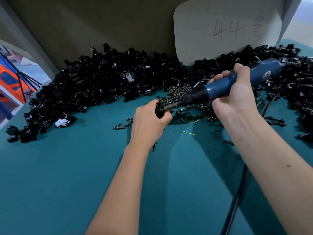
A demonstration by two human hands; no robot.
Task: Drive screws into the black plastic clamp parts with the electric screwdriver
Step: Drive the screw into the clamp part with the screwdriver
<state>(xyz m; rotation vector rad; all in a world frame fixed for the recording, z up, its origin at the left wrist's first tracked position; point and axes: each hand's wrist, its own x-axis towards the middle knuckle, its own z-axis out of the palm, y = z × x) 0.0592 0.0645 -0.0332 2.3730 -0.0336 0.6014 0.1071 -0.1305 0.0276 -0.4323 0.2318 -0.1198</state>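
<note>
My left hand (149,120) grips a black plastic clamp part (159,108) just above the teal table. My right hand (234,94) is wrapped round the blue electric screwdriver (220,86), which slants down to the left. Its black nose and metal bit (170,106) meet the clamp part at my left fingers. A heap of dark screws (182,92) lies right behind the tool's tip, with loose screws (120,126) scattered nearer me.
A long pile of black clamp parts (94,85) runs along the back of the teal table (67,184), from far left to far right. A cardboard wall with a paper marked "44" (227,31) stands behind. The screwdriver's black cable (237,192) trails down the right side.
</note>
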